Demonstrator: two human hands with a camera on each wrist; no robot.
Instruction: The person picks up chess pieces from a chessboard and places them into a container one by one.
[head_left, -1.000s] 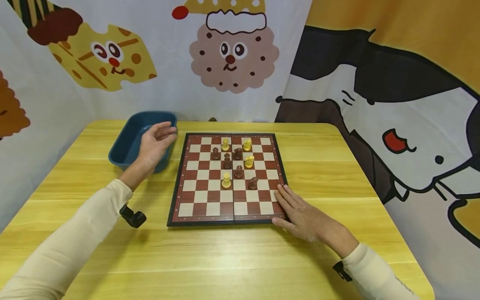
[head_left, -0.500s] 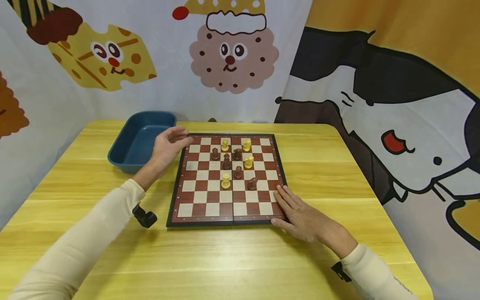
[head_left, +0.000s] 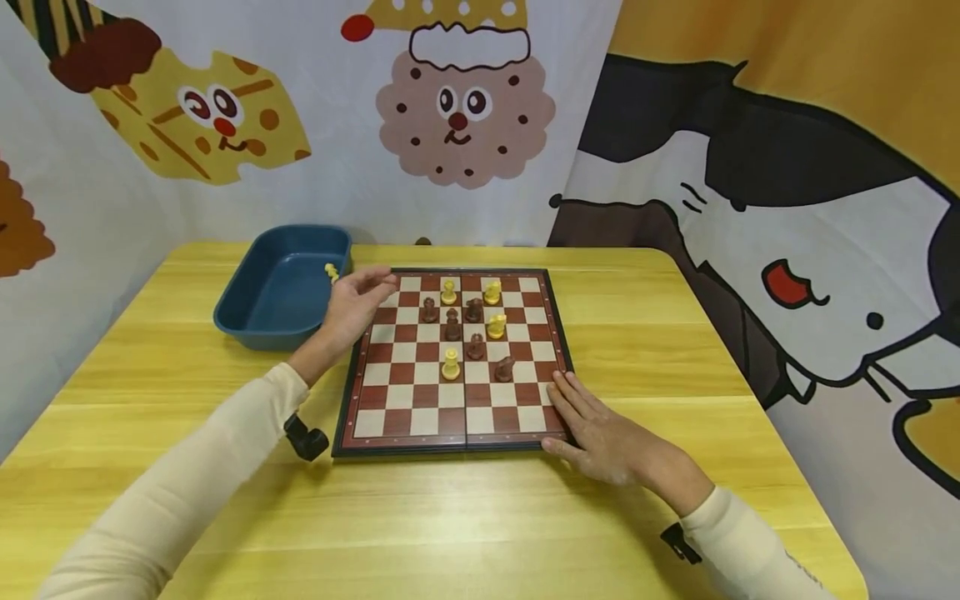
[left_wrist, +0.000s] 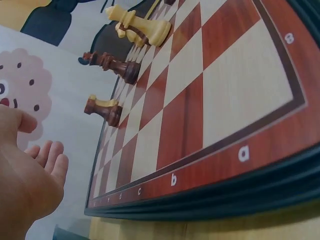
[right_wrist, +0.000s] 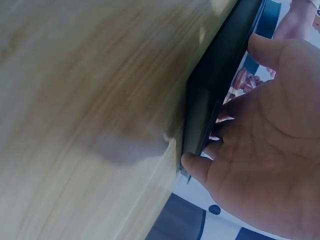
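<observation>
My left hand (head_left: 351, 308) hovers over the far left corner of the chessboard (head_left: 382, 421), thumb and fingers apart; the left wrist view shows no object between them. Beside its knuckles, at the right wall of the blue bin (head_left: 262, 287), appears a small yellow chess piece (head_left: 332, 272), partly hidden by the hand; whether it rests or falls I cannot tell. My right hand (head_left: 603, 437) lies with extended fingers over the board's near right corner. Among the standing pieces are a yellow rook (head_left: 450, 365), a yellow knight (head_left: 497, 326) and a dark knight (head_left: 504, 369).
More chess pieces stand around the board's middle and far side, including a dark piece (head_left: 452, 325) and a yellow piece (head_left: 448, 292). The wooden table (head_left: 450, 525) extends around the board. A cartoon-printed curtain (head_left: 300, 200) hangs behind it.
My left hand has moved right and slightly down, from above the bin to the board's left side. The small yellow piece has come into view beside it. My right hand stays put.
</observation>
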